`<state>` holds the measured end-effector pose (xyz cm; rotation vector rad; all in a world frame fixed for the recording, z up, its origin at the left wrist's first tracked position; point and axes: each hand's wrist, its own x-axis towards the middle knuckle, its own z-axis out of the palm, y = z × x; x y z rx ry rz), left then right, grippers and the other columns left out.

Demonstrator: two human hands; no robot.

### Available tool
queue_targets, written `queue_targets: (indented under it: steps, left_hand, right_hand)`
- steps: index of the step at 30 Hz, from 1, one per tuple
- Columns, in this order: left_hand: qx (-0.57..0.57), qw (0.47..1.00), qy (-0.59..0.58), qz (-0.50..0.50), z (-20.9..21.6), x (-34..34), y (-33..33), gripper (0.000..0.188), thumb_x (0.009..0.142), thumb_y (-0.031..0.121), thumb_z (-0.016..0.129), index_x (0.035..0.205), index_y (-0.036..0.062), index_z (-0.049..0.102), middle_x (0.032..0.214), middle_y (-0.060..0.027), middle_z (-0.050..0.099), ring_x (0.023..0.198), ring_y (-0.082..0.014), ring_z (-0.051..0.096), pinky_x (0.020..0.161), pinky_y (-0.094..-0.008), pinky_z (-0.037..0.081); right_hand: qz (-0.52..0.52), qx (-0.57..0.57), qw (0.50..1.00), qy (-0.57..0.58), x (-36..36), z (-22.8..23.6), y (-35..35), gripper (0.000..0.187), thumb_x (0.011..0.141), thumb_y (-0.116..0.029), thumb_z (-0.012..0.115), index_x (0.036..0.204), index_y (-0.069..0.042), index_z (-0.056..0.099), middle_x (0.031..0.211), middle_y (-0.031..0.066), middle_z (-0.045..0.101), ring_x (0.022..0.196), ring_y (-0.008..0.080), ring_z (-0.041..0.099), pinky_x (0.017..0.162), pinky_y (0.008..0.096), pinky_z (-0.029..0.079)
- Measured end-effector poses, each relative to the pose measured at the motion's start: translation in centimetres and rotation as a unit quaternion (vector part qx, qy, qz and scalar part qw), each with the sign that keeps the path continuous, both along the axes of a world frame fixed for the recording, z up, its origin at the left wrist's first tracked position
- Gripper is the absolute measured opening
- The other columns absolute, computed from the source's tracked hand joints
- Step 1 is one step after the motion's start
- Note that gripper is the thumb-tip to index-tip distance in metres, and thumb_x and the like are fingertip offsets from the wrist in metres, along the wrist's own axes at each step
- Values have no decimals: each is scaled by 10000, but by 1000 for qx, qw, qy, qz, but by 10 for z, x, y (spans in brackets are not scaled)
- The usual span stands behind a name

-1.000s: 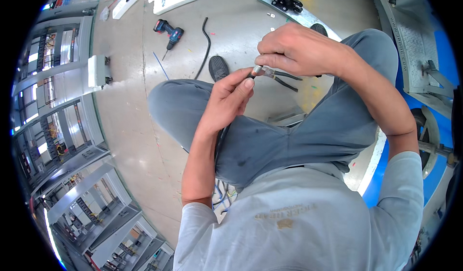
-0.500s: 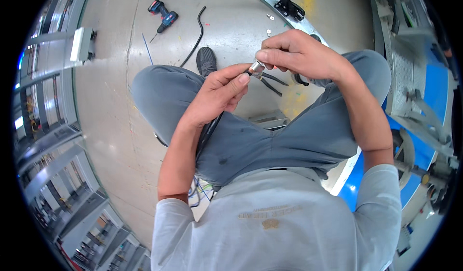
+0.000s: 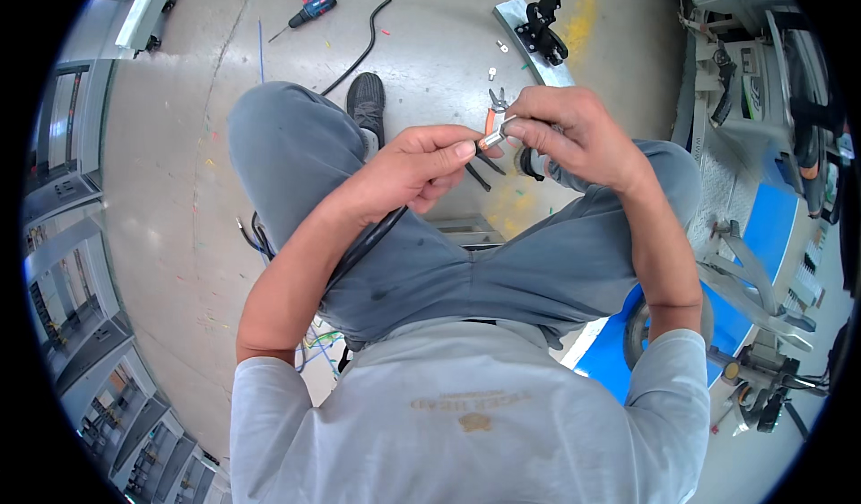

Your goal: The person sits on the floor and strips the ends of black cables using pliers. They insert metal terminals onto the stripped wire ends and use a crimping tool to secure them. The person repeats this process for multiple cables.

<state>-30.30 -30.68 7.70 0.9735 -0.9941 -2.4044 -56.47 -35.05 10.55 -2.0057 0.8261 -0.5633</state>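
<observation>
My left hand (image 3: 420, 165) is closed round a thick black cable (image 3: 368, 248) close to its stripped end, where bare copper (image 3: 483, 144) shows. A silvery cable lug (image 3: 494, 135) sits at that copper end, and I cannot tell how far the strands go into its barrel. My right hand (image 3: 572, 134) pinches the lug's flat end between thumb and fingers. Both hands are in front of me above my spread knees. Beyond them, partly covered, are pliers with orange on the handle (image 3: 491, 120); dark handles (image 3: 478, 178) stick out below my hands.
On the floor at the far left lie a cordless drill (image 3: 310, 4) and a loose black cable (image 3: 363, 51). Two spare lugs (image 3: 492, 73) rest near a metal bar (image 3: 520, 21) carrying a black clamp-like tool (image 3: 543, 33). Metal frames (image 3: 76, 262) line the left; a blue panel (image 3: 758, 235) stands right.
The view has shifted, and more of the pliers shows beyond my hands. Both hands keep hold of the cable and lug; more bare copper is visible at the joint.
</observation>
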Motion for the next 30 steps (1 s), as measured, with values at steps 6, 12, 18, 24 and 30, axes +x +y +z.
queue_targets:
  steps: [6,12,18,24,30]
  left_hand:
    - [-21,1000,-16,15,-5,-1,3,420,1095,379,573,1340,55,679,682,78,374,558,-30,287,471,-229,226]
    - [-259,955,-131,68,-20,-9,8,333,1091,209,586,1354,28,681,743,66,479,662,-25,380,557,-224,333]
    - [-267,951,-145,51,-19,-10,5,323,1091,185,571,1341,11,677,802,32,553,719,-45,448,633,-241,395]
    - [-55,997,-13,51,-2,2,-6,366,1110,287,542,1309,7,670,727,42,475,594,-41,381,493,-233,330]
    - [11,995,94,31,8,2,-5,447,1104,364,541,1290,-33,627,686,39,352,528,-47,258,414,-234,193]
  right_hand:
    - [-9,-83,996,17,1,-8,5,156,996,-145,664,949,-1,699,709,62,576,611,175,539,561,339,423]
    - [-122,299,946,26,14,-12,9,296,994,-226,667,818,12,684,583,-5,499,524,67,454,489,284,339]
    - [-131,443,887,-20,10,-15,5,344,1011,-285,672,786,-24,681,550,-55,465,452,14,353,427,219,247]
    - [-86,303,947,-59,7,6,-2,278,1010,-281,690,983,-5,718,655,-23,554,561,47,466,510,239,367]
    - [22,26,991,-127,0,6,-9,240,927,-148,766,1126,-24,717,846,65,676,751,173,637,665,327,494]
